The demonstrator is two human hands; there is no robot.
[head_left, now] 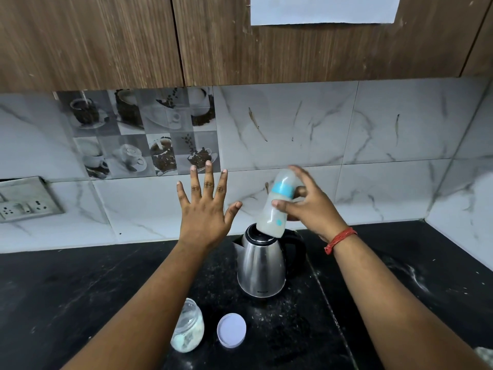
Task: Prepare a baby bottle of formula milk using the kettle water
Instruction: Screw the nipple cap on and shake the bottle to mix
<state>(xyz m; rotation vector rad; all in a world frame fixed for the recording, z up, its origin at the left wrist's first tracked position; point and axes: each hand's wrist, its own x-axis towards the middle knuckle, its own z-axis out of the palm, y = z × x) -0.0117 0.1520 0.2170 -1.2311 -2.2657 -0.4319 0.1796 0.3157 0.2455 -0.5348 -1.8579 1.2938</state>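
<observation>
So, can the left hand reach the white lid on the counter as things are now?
Probably yes. The left hand is open and holds nothing, and the lid lies uncovered on the counter, beside the jar, just right of the left forearm. Nothing covers it; the hand would only need to draw back and down.

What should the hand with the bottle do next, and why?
Probably set the bottle down on the counter. The right hand holds it tilted in the air above the kettle, cap on and cloudy milk inside, so it looks mixed. The left hand is open and empty.
</observation>
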